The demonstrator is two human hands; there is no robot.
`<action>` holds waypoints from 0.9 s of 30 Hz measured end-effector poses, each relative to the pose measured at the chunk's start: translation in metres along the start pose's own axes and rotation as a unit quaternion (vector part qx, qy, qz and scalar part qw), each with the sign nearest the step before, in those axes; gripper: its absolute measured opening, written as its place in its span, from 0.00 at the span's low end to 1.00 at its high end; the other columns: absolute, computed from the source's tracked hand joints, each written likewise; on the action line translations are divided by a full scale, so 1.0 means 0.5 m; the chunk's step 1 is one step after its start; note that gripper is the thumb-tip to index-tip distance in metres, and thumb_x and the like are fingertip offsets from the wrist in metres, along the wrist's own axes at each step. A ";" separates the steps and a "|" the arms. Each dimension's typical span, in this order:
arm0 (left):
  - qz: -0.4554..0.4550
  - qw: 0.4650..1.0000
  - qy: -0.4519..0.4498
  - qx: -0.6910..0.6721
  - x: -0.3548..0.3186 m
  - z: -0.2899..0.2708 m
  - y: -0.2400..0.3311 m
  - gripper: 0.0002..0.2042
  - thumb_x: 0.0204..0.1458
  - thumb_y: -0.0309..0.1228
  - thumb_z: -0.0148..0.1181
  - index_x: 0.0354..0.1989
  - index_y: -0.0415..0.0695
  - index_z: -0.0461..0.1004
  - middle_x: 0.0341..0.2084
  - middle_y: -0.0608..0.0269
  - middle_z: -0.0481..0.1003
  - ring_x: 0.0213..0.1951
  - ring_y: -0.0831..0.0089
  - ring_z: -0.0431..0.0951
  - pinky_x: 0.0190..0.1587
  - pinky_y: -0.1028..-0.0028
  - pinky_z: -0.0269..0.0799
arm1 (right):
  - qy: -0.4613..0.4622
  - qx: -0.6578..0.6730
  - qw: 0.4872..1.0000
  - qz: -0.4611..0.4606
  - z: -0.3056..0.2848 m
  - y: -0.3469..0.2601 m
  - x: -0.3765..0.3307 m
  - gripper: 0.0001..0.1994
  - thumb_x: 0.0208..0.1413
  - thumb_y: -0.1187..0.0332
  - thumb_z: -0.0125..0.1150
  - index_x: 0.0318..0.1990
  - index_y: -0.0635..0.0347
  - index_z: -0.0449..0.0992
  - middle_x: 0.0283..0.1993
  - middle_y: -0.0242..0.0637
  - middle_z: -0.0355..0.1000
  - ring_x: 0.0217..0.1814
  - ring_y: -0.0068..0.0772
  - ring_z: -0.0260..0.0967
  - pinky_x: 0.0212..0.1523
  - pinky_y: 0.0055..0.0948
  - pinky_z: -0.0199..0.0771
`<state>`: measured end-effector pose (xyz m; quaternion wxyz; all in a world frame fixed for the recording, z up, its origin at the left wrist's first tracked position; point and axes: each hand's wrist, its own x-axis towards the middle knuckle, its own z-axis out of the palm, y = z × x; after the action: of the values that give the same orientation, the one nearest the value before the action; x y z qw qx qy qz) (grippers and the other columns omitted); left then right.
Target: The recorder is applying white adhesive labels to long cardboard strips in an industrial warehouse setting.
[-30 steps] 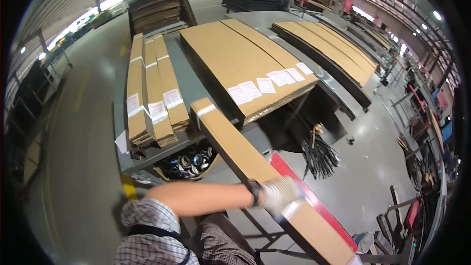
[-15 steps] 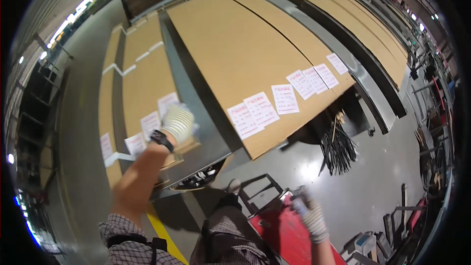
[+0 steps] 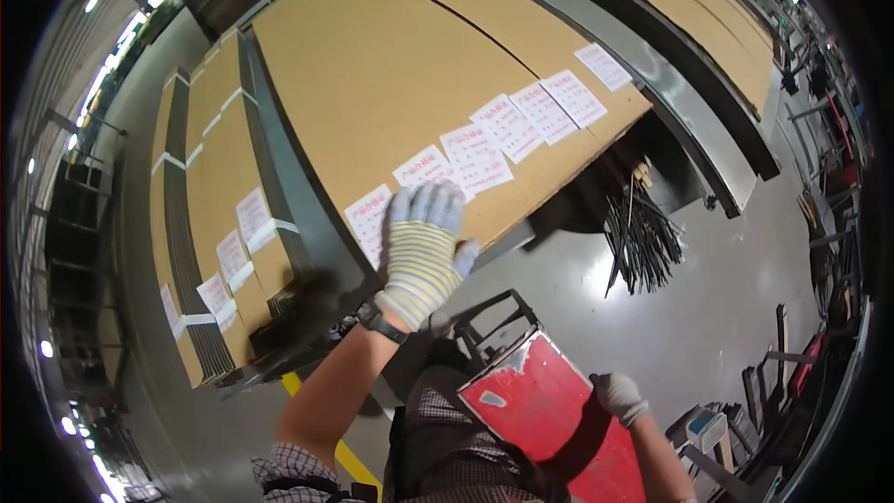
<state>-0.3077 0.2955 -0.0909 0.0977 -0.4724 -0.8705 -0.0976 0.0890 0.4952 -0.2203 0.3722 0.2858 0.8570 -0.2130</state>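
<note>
– Where do we have our left hand (image 3: 426, 244)?
– Back up, across the near edge of the cardboard (image 3: 391, 84), fingertips over the white labels (image 3: 477, 151). We see four fingers close together, thumb out to the right.
– And our right hand (image 3: 620, 398)?
– At the right edge of the red board (image 3: 521, 391). Its fingers look bent, but we can't tell whether they grip.
– Where does the cardboard lie?
– On the grey table (image 3: 300, 196), right of the narrow boxes (image 3: 219, 177); black strips (image 3: 643, 247) show below its right corner.
</note>
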 end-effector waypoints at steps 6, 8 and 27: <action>-0.328 0.722 0.285 -0.538 -0.114 0.060 -0.090 0.26 0.50 0.24 0.67 0.58 0.35 0.66 0.47 0.61 0.76 0.49 0.69 0.77 0.52 0.70 0.76 | 0.217 0.498 0.809 -0.225 -0.222 -0.335 0.073 0.27 0.51 0.54 0.72 0.51 0.66 0.73 0.36 0.34 0.70 0.50 0.34 0.67 0.47 0.33 0.70; -0.503 0.545 0.191 -0.644 -0.149 0.089 -0.120 0.28 0.51 0.28 0.70 0.60 0.37 0.65 0.49 0.62 0.74 0.50 0.70 0.76 0.53 0.68 0.76 | 0.096 0.541 0.810 -0.204 -0.215 -0.470 0.110 0.41 0.39 0.39 0.76 0.53 0.64 0.75 0.43 0.39 0.69 0.53 0.43 0.64 0.50 0.41 0.65; -0.495 0.377 0.016 -0.783 -0.294 0.033 0.128 0.32 0.55 0.39 0.68 0.65 0.40 0.62 0.54 0.60 0.74 0.55 0.66 0.76 0.59 0.63 0.73 | -0.067 0.058 0.931 -0.355 -0.298 -0.392 0.019 0.48 0.47 0.32 0.59 0.55 0.77 0.70 0.50 0.74 0.68 0.57 0.74 0.66 0.65 0.55 0.60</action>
<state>-0.1766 0.2161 -0.1404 -0.3670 0.1776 -0.4841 -0.7742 -0.1204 0.4382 -0.1034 0.3113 -0.0306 0.8618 -0.3994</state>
